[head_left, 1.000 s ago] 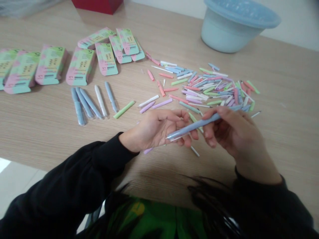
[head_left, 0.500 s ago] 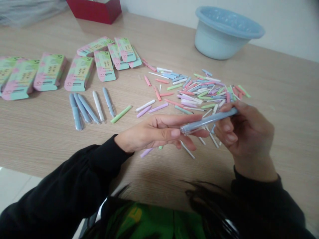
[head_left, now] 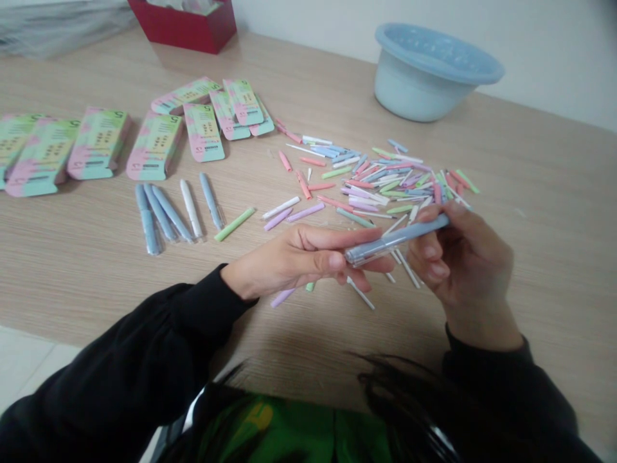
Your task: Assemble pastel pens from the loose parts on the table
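Observation:
Both my hands hold a light blue pen (head_left: 409,234) above the table, tilted up to the right. My left hand (head_left: 308,257) pinches its lower end, where a clear plastic cap or sleeve (head_left: 359,255) shows around the barrel. At the plain blue end, the thumb and fingers of my right hand (head_left: 467,257) are closed on it. Behind and beneath the hands lies a loose pile of pastel pen parts and white refills (head_left: 385,180). Several blue pens (head_left: 166,212) and a white pen (head_left: 191,209) with clear ends lie to the left, near a green barrel (head_left: 234,224).
Pink and green cardboard boxes (head_left: 154,145) lie along the left and back of the table (head_left: 96,276). A blue plastic basin (head_left: 424,90) stands at the back right. At the back left are a red box (head_left: 186,29) and crumpled clear plastic (head_left: 62,26).
My right hand has shifted slightly left with the blue pen, closer to my left hand. The view has tilted a little. Both hands keep their hold.

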`<state>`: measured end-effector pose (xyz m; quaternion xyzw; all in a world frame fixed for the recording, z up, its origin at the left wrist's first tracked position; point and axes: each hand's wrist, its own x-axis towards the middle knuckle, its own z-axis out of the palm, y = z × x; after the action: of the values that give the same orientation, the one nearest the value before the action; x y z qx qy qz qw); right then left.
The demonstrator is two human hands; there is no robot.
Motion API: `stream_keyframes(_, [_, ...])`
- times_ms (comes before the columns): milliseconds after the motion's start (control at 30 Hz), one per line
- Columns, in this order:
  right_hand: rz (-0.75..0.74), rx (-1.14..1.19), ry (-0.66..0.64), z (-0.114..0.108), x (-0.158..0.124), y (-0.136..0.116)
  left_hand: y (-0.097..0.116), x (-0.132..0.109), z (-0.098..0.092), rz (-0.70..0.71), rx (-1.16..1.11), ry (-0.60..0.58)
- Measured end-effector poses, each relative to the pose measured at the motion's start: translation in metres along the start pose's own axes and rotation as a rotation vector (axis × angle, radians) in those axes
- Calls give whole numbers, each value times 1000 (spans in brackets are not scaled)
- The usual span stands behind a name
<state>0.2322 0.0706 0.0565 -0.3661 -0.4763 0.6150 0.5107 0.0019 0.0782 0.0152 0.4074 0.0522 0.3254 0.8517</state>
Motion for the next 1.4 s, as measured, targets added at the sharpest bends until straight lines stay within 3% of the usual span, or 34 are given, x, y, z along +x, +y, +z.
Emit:
stream_keyframes(400, [-39,-82,7,-7,0,-7,5,1,-4,-50,-15,73])
stream_keyframes(667, [-21,-180,-48,0,-5,-4,1,7,-2,-139,379,237])
stream_keyframes(1133, [1,-199,-29,2,-5,-1,9,5,3,-236,284,195])
stream_keyframes(1400, [-56,-238,-121,-1,-6,4,5,5,-3,-274,72,143])
